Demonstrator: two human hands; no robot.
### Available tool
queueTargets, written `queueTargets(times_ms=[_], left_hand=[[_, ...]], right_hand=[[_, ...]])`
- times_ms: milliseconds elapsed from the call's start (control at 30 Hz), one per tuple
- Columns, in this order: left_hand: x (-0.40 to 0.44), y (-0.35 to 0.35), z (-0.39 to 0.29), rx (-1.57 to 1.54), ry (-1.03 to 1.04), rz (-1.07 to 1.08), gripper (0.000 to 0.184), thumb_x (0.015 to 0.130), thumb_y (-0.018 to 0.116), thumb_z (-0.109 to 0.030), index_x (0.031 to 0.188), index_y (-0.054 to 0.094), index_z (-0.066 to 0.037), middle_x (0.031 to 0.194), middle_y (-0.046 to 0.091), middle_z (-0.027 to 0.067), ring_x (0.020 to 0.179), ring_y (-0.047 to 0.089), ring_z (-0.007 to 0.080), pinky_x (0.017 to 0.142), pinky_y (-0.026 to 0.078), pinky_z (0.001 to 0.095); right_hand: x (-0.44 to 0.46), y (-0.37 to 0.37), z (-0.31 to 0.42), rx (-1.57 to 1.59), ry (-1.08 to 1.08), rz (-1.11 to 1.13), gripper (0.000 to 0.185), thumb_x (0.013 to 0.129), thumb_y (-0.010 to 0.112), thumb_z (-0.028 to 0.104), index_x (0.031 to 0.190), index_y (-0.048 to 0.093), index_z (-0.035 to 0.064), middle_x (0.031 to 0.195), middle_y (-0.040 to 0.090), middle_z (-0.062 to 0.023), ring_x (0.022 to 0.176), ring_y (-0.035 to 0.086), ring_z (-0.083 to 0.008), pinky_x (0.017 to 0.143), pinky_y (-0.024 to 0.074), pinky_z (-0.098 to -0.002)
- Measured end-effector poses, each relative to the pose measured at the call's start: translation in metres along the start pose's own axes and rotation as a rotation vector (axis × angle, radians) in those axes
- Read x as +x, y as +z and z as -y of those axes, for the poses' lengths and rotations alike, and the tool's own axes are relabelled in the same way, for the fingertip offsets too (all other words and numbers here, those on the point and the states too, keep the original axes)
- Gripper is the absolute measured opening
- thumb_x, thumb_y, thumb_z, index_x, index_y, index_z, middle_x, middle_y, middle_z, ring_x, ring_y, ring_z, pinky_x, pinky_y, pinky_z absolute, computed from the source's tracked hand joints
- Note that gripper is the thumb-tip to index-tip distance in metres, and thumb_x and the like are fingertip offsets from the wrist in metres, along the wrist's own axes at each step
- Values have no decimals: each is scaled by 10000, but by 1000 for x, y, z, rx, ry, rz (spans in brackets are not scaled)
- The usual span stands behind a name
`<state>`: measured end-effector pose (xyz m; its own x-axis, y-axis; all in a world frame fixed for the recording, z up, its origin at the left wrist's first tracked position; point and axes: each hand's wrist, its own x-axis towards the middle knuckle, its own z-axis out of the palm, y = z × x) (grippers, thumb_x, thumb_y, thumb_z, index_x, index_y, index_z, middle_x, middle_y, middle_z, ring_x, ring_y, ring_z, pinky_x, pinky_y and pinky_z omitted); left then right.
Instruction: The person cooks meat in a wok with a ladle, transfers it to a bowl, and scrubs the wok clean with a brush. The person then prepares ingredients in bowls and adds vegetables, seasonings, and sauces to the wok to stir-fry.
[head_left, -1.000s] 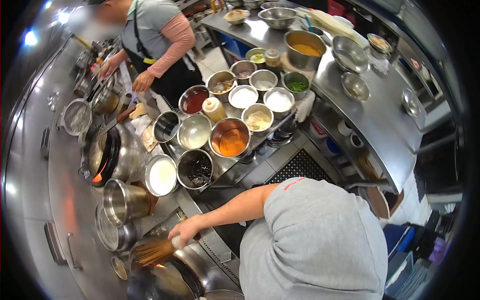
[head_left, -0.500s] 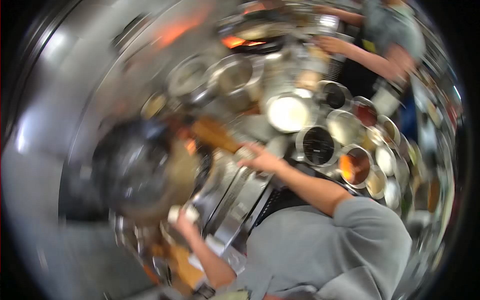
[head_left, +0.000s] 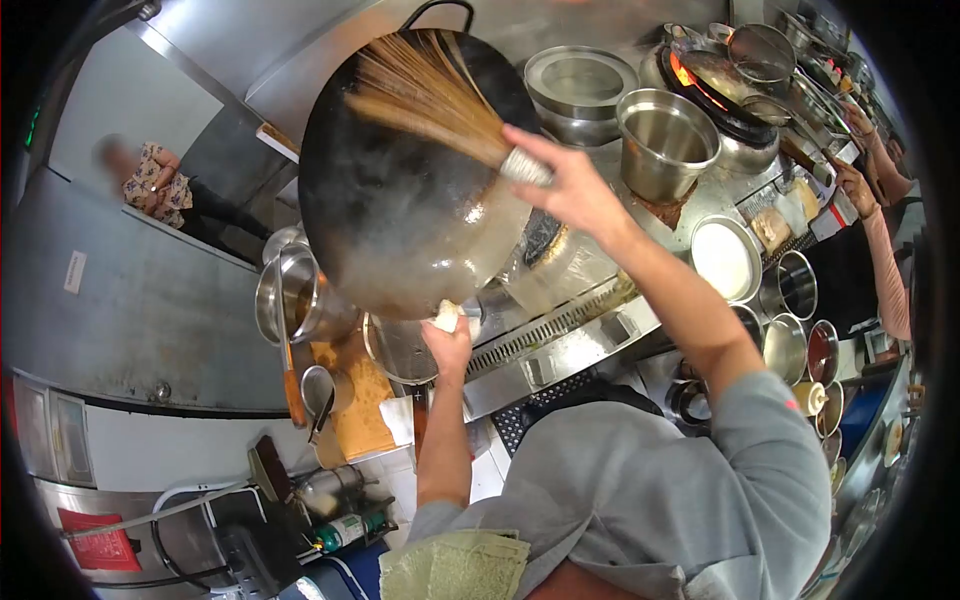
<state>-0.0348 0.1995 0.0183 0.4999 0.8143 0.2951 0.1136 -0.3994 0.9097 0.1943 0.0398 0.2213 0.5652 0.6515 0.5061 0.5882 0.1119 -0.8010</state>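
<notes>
A large dark wok (head_left: 400, 240) is tilted up, its wet inner side toward me, with a loop handle at the far edge. My left hand (head_left: 449, 348) is closed at its near rim, with a folded white cloth (head_left: 445, 316) between hand and metal. My right hand (head_left: 578, 190) is wrapped around the taped grip of a bamboo wok brush (head_left: 430, 100). The brush's splayed bristles lie over the wok's upper inner surface; whether they touch it I cannot tell. Haze hangs inside the wok.
Steel pots (head_left: 668, 150) stand behind on the range, near a lit burner (head_left: 690, 80). A white-filled container (head_left: 724, 260) is at right, beside a co-worker's hands (head_left: 856, 190). Bowls and a ladle (head_left: 288, 350) are at left. Another person (head_left: 155, 185) stands beyond the partition.
The view has swung and sharpened. The brush, earlier to the right of the wok, is now across its inside. Both hands keep their holds.
</notes>
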Motion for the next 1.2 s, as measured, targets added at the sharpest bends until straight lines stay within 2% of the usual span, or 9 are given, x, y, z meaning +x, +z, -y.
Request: queueTargets(times_ms=[100,233,433,467,633,800,867,1000,1200], left_hand=[[5,2,-2,3,51,-17,426,695,675,-22,1073,511,86,966,631,226,856,645,327,788,499,402],[12,-2,-4,-84,-1,-17,404,702,663,-16,1062,514,90,956,632,220,861,643,330,800,494,409],[6,0,17,17,105,0,410,703,665,-8,1071,516,91,960,636,239,898,644,376,821,490,435],[6,-3,16,49,116,12,412,703,665,-7,1074,515,90,964,636,243,904,644,383,824,490,439],[12,-4,10,-90,15,53,457,735,629,7,1159,475,80,1017,628,205,899,639,299,842,499,386],[13,2,0,31,147,29,460,727,630,18,1156,474,79,1034,625,207,908,634,305,852,491,385],[8,-5,-6,24,85,70,459,725,631,19,1153,476,78,1042,623,210,920,630,305,857,486,386],[18,-5,3,26,200,-28,434,723,630,19,1129,492,79,1008,623,212,908,625,309,853,480,389],[3,0,9,-29,151,-24,433,721,635,7,1119,491,99,1001,618,232,913,620,354,865,469,412]], right_hand=[[-23,-11,-16,-755,259,746,695,773,618,140,1435,409,166,1156,630,-221,1059,620,-348,978,476,-394],[-9,-72,38,-1177,180,978,642,748,613,126,1377,501,188,1083,665,-189,953,660,-335,883,527,-425],[5,-43,-30,-551,-114,172,642,798,655,127,1405,450,163,1175,637,-182,1002,652,-330,929,504,-390],[-6,-34,-20,-885,200,441,692,794,663,166,1436,403,180,1101,665,-186,961,659,-325,932,499,-414],[-18,-64,38,-1161,178,910,657,789,670,181,1409,450,183,1074,677,-175,962,646,-363,938,495,-438],[-21,-5,-13,-264,-150,99,648,817,681,201,1417,437,191,1168,633,-214,1006,638,-353,958,477,-441],[-30,4,-13,-701,262,665,636,836,639,198,1431,415,182,1129,651,-188,1033,624,-340,975,463,-433],[-37,-57,6,-1191,81,995,607,793,634,181,1380,487,221,1035,670,-190,948,657,-332,852,522,-427],[-8,-74,4,-805,66,148,599,817,614,123,1392,460,185,1038,662,-184,954,659,-318,841,548,-405]])
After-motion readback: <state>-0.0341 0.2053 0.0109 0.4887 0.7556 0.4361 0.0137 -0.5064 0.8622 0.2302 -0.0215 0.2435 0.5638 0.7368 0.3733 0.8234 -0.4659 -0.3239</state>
